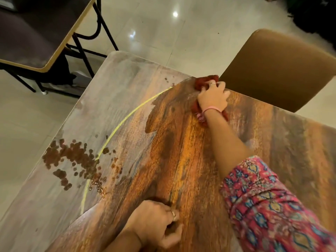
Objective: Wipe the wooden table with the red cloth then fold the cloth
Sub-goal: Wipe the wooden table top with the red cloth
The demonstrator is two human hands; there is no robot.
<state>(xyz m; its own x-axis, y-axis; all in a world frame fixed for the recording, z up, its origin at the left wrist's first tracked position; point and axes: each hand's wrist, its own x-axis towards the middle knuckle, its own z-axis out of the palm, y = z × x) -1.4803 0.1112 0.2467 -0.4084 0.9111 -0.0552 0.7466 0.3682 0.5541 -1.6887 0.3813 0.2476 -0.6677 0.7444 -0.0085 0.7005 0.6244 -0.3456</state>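
Note:
The wooden table point(163, 151) fills the middle of the view, its grain orange-brown in the centre and pale grey toward the left. My right hand point(213, 97) is stretched out to the far edge and presses down on the bunched red cloth point(202, 81), which shows above the fingers and under the wrist. My left hand point(156, 222) rests on the near part of the table with its fingers curled shut and nothing visible in them. A patch of brown spots point(72, 160) lies on the grey area at the left.
A tan chair back point(280, 70) stands just beyond the table's far edge, close to the cloth. Another table with black legs point(54, 33) is at the upper left. A pale tiled floor point(163, 24) surrounds both.

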